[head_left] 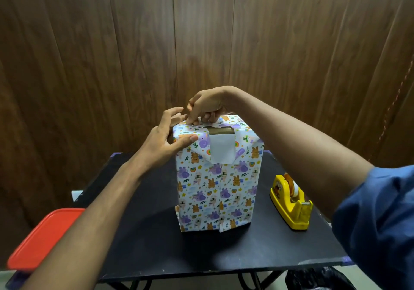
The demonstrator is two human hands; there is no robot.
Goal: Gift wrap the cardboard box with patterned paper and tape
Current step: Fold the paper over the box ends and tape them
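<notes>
The cardboard box (220,130) stands upright on the black table (145,233), wrapped in patterned paper (217,195) with animal prints. A strip of bare cardboard shows at its top front edge, and a flap with its white underside (221,149) hangs down below it. My left hand (167,137) touches the box's upper left corner, thumb pressed flat on the front face and fingers spread along the left side. My right hand (207,108) is over the top, its fingertips curled and pinching the paper at the top front left edge.
A yellow tape dispenser (291,202) with a roll of clear tape sits on the table to the right of the box. A red plastic lid (44,238) lies at the table's left edge. A wooden panel wall stands behind. A black bag (318,278) is under the table's right side.
</notes>
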